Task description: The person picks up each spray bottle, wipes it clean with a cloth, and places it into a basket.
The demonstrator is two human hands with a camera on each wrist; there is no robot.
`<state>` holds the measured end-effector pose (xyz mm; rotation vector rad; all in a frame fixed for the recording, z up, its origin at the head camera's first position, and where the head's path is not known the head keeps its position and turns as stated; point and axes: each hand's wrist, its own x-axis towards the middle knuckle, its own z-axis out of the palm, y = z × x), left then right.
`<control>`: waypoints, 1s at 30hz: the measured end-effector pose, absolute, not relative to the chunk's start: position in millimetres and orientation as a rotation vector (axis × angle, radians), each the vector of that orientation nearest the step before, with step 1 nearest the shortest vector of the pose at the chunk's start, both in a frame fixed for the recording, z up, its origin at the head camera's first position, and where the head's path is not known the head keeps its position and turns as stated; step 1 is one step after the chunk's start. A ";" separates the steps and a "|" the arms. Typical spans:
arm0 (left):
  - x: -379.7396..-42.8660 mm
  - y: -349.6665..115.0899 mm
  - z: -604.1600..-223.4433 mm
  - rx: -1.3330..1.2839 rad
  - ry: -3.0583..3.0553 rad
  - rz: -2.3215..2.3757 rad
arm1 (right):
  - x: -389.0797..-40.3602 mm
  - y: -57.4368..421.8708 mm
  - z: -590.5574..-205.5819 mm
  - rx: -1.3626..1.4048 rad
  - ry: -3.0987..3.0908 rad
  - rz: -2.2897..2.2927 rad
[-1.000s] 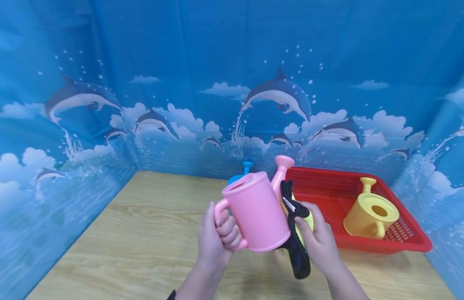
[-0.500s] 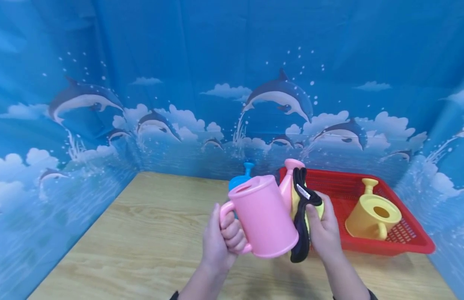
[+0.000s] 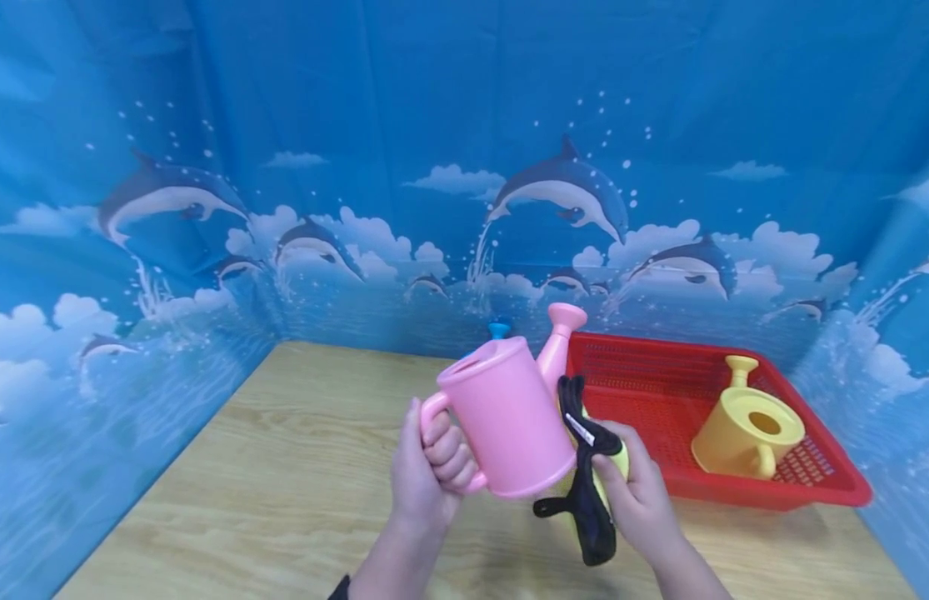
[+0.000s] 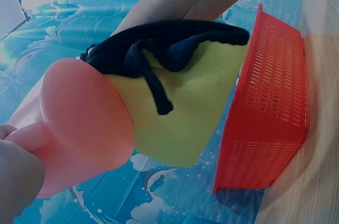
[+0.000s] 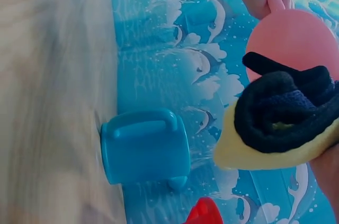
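Tabletop runs left to dolphin backdrop | red basket beyond right hand, yellow watering can inside | left hand: fingers curled round handle of tilted pink watering can, above tabletop | right: thumb and fingers clamped on black-and-yellow cloth, beside pink watering can; contact unclear
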<state>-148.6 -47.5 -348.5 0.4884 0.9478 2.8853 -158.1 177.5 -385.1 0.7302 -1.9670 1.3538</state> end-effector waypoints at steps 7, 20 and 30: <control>-148.2 -48.2 -347.2 0.456 0.975 2.892 | -148.8 181.9 -391.0 0.794 -1.917 1.317; -149.2 -36.3 -357.2 0.671 0.857 2.727 | -165.3 182.4 -380.7 0.446 -1.930 1.458; -148.3 -32.7 -357.3 0.663 0.866 2.740 | -172.6 188.2 -376.6 0.348 -1.943 1.575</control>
